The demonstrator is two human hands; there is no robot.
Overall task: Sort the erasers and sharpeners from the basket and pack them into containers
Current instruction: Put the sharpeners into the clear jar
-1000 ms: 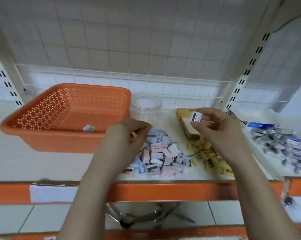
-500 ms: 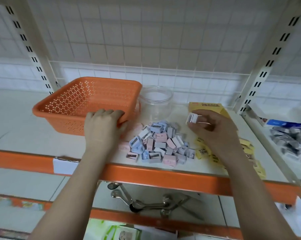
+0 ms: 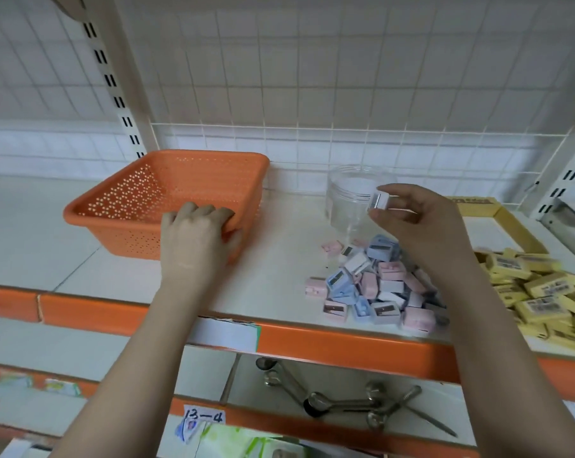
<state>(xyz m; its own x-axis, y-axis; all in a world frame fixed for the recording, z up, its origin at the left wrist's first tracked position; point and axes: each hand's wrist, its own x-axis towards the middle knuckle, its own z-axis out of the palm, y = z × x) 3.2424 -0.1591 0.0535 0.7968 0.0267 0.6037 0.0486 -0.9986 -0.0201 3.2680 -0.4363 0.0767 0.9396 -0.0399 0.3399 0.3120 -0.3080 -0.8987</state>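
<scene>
My right grip (image 3: pixel 408 216) pinches a white sharpener (image 3: pixel 378 200) between thumb and fingertips, held up just in front of the clear jar (image 3: pixel 345 196) at the back of the shelf (image 3: pixel 279 269). My left grip (image 3: pixel 197 236) curls over the near rim of the orange basket (image 3: pixel 180 190), fingers hooked inside and thumb against its outer wall. Below my right wrist lies the pile of pink, blue and white sharpeners (image 3: pixel 375 289). To its right, yellow erasers (image 3: pixel 537 292) are heaped by a yellow box (image 3: pixel 497 213).
</scene>
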